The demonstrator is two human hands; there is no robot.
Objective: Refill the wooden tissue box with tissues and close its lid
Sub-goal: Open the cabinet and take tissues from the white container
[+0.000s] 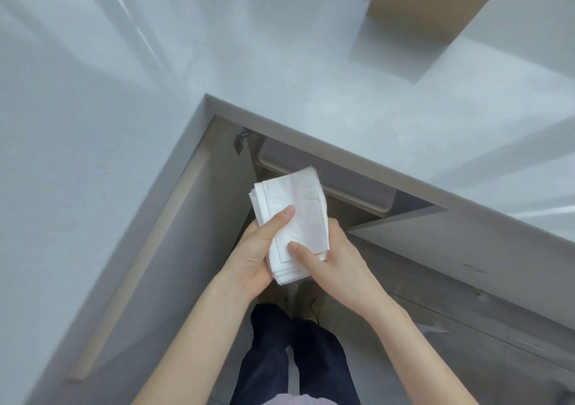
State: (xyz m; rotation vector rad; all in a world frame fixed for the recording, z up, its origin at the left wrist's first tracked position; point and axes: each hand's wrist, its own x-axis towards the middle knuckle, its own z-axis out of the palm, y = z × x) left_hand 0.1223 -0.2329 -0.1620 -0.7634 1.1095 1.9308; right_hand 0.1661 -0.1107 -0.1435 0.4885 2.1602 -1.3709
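A stack of white tissues point(291, 218), folded flat and slightly fanned at its edges, sits low in the middle of the view, held up in front of the inner corner of the pale countertop point(311, 93). Both hands are on it. The left hand point(258, 255) cups the stack from the left, thumb pressed across the top sheet, fingers wrapped underneath. The right hand point(333, 261) closes on the near right corner, thumb on top, fingers curled behind the paper. Both forearms reach up from the near edge, bare. Far right, a tan wooden box point(435, 3) rests on the counter, well apart from the tissues; it's cut off by the top edge and blurred, so its lid can't be made out. Under the counter, an open cabinet door point(174, 233) swings out on the left; the dim interior is hard to read.
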